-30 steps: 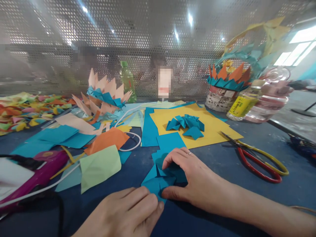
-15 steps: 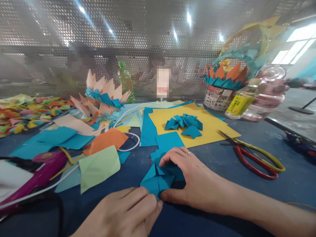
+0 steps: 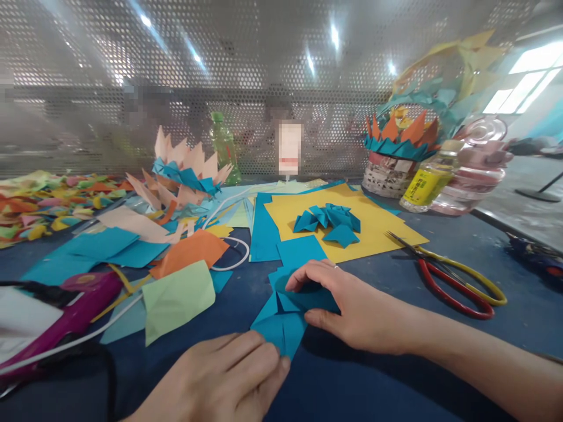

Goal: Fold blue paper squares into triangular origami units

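Observation:
A partly folded piece of blue paper [image 3: 281, 327] lies at the front centre between both hands. My left hand [image 3: 233, 372] is closed, its fingers pinching the near edge of this paper. With curled fingers, my right hand [image 3: 341, 302] grips the paper's far right side, thumb nearest me. Flat blue sheets [image 3: 300, 251] lie just beyond. Several folded blue pieces [image 3: 328, 220] rest on a yellow sheet [image 3: 373, 234]. Scissors [image 3: 455, 281] with red and yellow handles lie to the right.
A purple glue gun [image 3: 73, 313] with cables, green paper [image 3: 178, 299] and orange paper [image 3: 189, 252] lie left. Colourful scraps [image 3: 48, 202] and a pink paper crown [image 3: 189, 164] stand behind. Bottles [image 3: 426, 181] and a can-like holder [image 3: 387, 173] are back right.
My right thumb has moved up and right from the near edge of the folded blue paper to its right side. My left hand has hardly moved.

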Available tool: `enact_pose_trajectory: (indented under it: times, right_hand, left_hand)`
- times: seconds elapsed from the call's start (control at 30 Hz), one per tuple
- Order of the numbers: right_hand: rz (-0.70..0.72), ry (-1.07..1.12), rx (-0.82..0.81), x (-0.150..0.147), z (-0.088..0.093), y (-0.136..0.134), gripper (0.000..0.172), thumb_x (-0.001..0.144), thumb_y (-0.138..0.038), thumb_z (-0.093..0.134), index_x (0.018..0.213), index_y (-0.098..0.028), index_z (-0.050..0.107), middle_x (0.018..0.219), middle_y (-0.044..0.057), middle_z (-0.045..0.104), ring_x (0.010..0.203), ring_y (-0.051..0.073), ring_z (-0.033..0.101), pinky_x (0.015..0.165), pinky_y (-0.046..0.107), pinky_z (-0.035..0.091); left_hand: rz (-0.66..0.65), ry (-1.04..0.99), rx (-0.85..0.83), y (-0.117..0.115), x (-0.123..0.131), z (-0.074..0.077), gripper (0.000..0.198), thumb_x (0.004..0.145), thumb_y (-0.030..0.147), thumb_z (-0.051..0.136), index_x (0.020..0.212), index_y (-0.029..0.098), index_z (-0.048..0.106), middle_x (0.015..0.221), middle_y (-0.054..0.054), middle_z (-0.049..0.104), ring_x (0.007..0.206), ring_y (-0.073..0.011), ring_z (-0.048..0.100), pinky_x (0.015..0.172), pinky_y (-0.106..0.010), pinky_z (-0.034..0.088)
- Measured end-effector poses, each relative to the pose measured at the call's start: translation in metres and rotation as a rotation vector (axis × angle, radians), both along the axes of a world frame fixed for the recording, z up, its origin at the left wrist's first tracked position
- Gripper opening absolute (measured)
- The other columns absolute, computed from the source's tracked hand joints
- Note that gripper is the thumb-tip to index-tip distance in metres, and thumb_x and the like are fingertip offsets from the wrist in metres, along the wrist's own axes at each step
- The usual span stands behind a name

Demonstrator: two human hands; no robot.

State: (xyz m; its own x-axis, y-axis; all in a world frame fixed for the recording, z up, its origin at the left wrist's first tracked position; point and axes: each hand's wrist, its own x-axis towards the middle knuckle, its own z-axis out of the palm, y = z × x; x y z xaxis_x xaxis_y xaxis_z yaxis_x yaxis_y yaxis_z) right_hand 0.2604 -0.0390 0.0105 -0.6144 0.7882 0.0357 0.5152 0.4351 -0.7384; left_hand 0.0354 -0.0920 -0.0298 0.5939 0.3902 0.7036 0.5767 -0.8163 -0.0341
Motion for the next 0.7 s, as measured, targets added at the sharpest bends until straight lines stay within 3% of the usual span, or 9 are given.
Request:
enact_pose_trajectory:
  times: [0.17, 0.23, 0.27, 0.3, 0.4, 0.53, 0.7]
  right_hand:
    - [-0.015, 0.044, -0.076, -0.001, -0.001, 0.002, 0.030, 0.087, -0.033, 0.070, 0.113, -0.020, 0.061, 0.117, 0.006, 0.065, 0.110, 0.023, 0.059, 0.098, 0.041, 0.047]
    - [-0.051, 0.059, -0.031, -0.004, -0.005, 0.001, 0.020, 0.092, -0.032, 0.064, 0.108, -0.020, 0.063, 0.111, 0.005, 0.067, 0.106, 0.022, 0.060, 0.096, 0.040, 0.047]
    - [-0.071, 0.060, 0.002, -0.005, -0.007, 0.000, 0.015, 0.093, -0.030, 0.063, 0.104, -0.020, 0.064, 0.108, 0.004, 0.068, 0.104, 0.022, 0.060, 0.094, 0.039, 0.047]
    - [-0.084, 0.058, 0.037, -0.006, -0.009, -0.001, 0.012, 0.094, -0.028, 0.062, 0.103, -0.020, 0.064, 0.106, 0.004, 0.068, 0.103, 0.021, 0.060, 0.094, 0.039, 0.046]
    - [-0.117, 0.051, 0.119, -0.010, -0.014, -0.003, 0.008, 0.094, -0.027, 0.063, 0.099, -0.020, 0.064, 0.103, 0.003, 0.067, 0.102, 0.021, 0.059, 0.096, 0.040, 0.044]
    - [-0.110, 0.013, 0.181, -0.012, -0.016, -0.007, 0.012, 0.091, -0.027, 0.069, 0.099, -0.020, 0.064, 0.104, 0.004, 0.066, 0.104, 0.023, 0.058, 0.099, 0.042, 0.042]
    - [-0.083, -0.021, 0.204, -0.013, -0.013, -0.009, 0.022, 0.086, -0.028, 0.075, 0.103, -0.019, 0.065, 0.107, 0.006, 0.064, 0.108, 0.026, 0.057, 0.099, 0.045, 0.043]
  left_hand:
    - [-0.063, 0.060, -0.133, 0.000, -0.007, 0.020, 0.029, 0.097, 0.014, 0.039, 0.090, 0.026, 0.065, 0.077, 0.002, 0.067, 0.065, -0.0121, 0.065, 0.062, -0.018, 0.055]
    - [-0.055, 0.072, -0.182, 0.000, -0.013, 0.030, 0.033, 0.094, 0.010, 0.036, 0.100, 0.025, 0.065, 0.089, -0.001, 0.069, 0.075, -0.0131, 0.067, 0.067, -0.018, 0.054]
    - [0.073, 0.050, -0.231, 0.002, -0.015, 0.034, 0.036, 0.092, 0.004, 0.037, 0.107, 0.024, 0.063, 0.101, -0.003, 0.069, 0.089, -0.0140, 0.068, 0.078, -0.020, 0.054]
    - [0.066, 0.052, -0.201, 0.004, -0.017, 0.037, 0.041, 0.091, 0.001, 0.038, 0.114, 0.024, 0.062, 0.107, -0.002, 0.068, 0.097, -0.0133, 0.067, 0.086, -0.019, 0.051]
    - [0.098, 0.023, -0.289, 0.016, -0.022, 0.035, 0.037, 0.095, 0.002, 0.040, 0.119, 0.023, 0.058, 0.112, -0.002, 0.065, 0.103, -0.0126, 0.063, 0.091, -0.020, 0.046]
    - [0.179, 0.055, -0.473, 0.030, -0.024, 0.024, 0.018, 0.103, 0.023, 0.046, 0.116, 0.025, 0.057, 0.115, -0.002, 0.061, 0.106, -0.0176, 0.059, 0.091, -0.030, 0.045]
    - [0.153, 0.065, -0.596, 0.032, -0.021, 0.023, 0.018, 0.103, 0.033, 0.048, 0.110, 0.024, 0.062, 0.112, -0.003, 0.061, 0.106, -0.0208, 0.059, 0.091, -0.036, 0.045]
